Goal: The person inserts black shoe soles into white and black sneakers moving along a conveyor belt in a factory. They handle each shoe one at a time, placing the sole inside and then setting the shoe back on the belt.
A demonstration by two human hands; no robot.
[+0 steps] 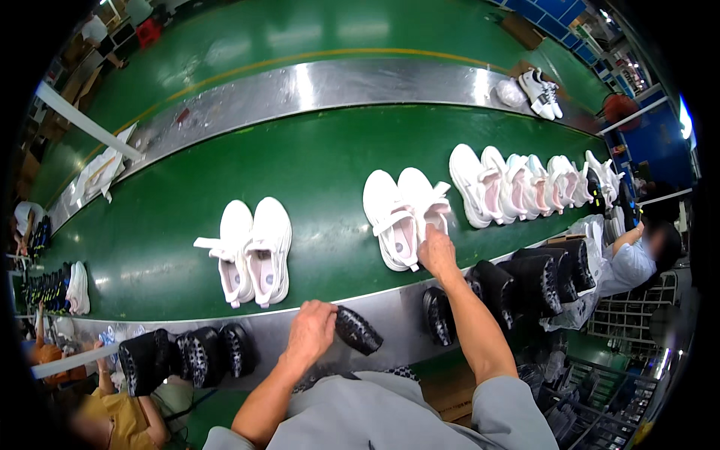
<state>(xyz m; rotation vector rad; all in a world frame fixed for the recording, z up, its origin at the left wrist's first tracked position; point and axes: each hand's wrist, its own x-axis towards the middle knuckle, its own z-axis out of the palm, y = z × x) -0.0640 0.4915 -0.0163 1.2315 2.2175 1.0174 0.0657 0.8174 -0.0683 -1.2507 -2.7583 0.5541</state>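
Observation:
My left hand (310, 331) is closed on one end of a dark insole-shaped piece with a pale pattern (359, 331), held over the metal ledge. My right hand (437, 253) grips the heel opening of a white shoe (417, 193) with its strap undone; the fingertips are partly hidden in the opening. Beside it on the green belt lies its mate, another white shoe (384, 196), toe pointing away. Further left rests a second pair of white strap shoes (268, 234), pale pink inside.
White shoes (491, 184) stand in a row at the right of the green belt (330, 150). Black patterned stacks (210, 352) line the metal ledge (397, 300) at left, with more black stacks (529, 277) at right. Co-workers sit at both ends; sneakers (541, 94) rest on the far ledge.

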